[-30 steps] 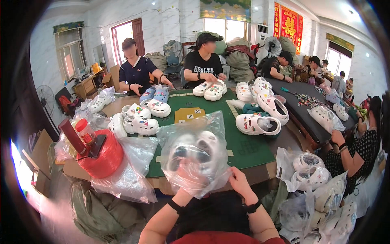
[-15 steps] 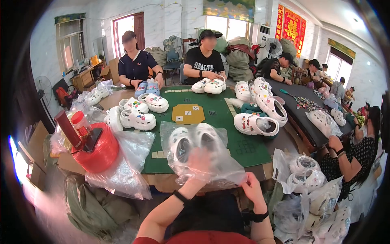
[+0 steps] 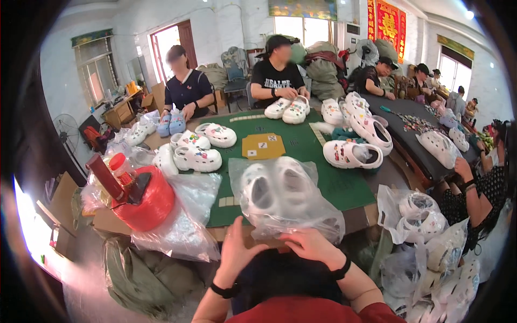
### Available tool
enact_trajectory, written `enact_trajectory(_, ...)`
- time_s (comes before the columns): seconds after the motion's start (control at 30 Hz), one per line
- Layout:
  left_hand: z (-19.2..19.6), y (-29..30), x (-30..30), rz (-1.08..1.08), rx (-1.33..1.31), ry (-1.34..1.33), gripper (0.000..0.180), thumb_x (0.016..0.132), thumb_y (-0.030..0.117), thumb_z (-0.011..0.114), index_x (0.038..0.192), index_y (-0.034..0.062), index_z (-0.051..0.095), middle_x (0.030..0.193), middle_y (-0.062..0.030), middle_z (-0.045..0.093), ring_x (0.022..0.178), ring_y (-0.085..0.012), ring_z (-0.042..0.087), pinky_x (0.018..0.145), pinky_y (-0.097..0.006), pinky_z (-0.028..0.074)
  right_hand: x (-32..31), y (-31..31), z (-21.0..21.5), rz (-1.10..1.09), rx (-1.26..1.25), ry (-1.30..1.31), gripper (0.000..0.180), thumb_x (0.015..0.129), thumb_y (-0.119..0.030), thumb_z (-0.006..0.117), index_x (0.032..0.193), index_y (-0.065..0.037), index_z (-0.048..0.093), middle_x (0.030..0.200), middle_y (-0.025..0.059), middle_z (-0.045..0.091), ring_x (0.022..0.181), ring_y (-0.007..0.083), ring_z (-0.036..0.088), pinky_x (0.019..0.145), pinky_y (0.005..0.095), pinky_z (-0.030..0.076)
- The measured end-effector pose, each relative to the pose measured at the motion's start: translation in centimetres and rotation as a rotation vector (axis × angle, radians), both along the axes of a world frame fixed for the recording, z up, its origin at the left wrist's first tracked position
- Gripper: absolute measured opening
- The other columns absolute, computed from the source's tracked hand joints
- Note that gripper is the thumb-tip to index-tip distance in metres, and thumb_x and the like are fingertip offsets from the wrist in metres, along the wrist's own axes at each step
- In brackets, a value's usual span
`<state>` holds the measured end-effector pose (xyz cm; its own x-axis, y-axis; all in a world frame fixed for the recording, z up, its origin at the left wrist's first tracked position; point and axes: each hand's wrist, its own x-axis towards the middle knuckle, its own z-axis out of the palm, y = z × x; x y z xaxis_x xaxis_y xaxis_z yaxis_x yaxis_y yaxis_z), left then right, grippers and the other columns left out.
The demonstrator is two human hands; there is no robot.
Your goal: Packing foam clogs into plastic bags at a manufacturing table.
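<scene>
A pair of white clogs [image 3: 258, 196] lies inside a clear plastic bag [image 3: 327, 222] at the near edge of the green table mat. Just left of the bag's near edge is my left hand [image 3: 237, 250], open, with thumb and fingers spread and nothing in it. My right hand [image 3: 315, 248] grips the bag's near edge, its fingers bent and pointing left. The plastic partly blurs the clogs.
A red roll of plastic twine [image 3: 148, 202] and a stack of clear bags [image 3: 186, 215] stand to the left. Decorated white clogs [image 3: 199, 157] sit farther back, others [image 3: 353, 155] at right. Bagged clogs [image 3: 423, 223] are piled right. Co-workers sit around the tables.
My left hand has come out of the bag and opened beside it. My right hand has moved left along the bag's near edge. The view has turned slightly left.
</scene>
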<state>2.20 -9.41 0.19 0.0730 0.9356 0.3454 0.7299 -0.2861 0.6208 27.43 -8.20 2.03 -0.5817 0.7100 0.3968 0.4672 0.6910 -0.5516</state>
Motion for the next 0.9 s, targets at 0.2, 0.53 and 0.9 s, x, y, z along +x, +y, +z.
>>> enact_trajectory(0.2,-4.4,1.1,1.9,0.039,0.043,-0.046,0.065,0.085,0.004,0.060,0.146,0.0071,0.038,0.084,-0.0205,0.067,0.072,-0.0405,0.066,0.064,-0.047,0.053,-4.8,3.7,-3.0,-0.041,0.183,0.054,0.035,0.088,-0.006,0.061,0.123,-0.004,0.061,0.112,0.0181,0.065,0.102,0.0378,0.063,0.087,0.0441,0.051)
enact_trajectory(0.53,-0.5,-4.6,-3.0,0.052,-0.127,-0.575,0.052,0.085,-0.005,0.045,0.133,0.0083,0.059,0.087,-0.0135,0.073,0.067,-0.0157,0.068,0.065,-0.030,0.055,-8.1,7.5,-4.8,-0.089,0.207,-0.076,0.055,0.084,-0.020,0.066,0.133,-0.001,0.051,0.122,0.0214,0.055,0.115,0.0398,0.052,0.100,0.0454,0.044)
enact_trajectory(0.9,-2.3,-4.9,-9.9,-0.143,-0.326,-0.451,0.045,0.090,0.019,0.070,0.133,0.0100,0.061,0.080,-0.0050,0.070,0.070,-0.0090,0.061,0.065,-0.026,0.048,2.7,-3.5,3.9,0.483,-0.608,-0.033,0.049,0.088,-0.017,0.073,0.133,-0.003,0.058,0.133,0.0123,0.061,0.123,0.0291,0.056,0.106,0.0380,0.042)
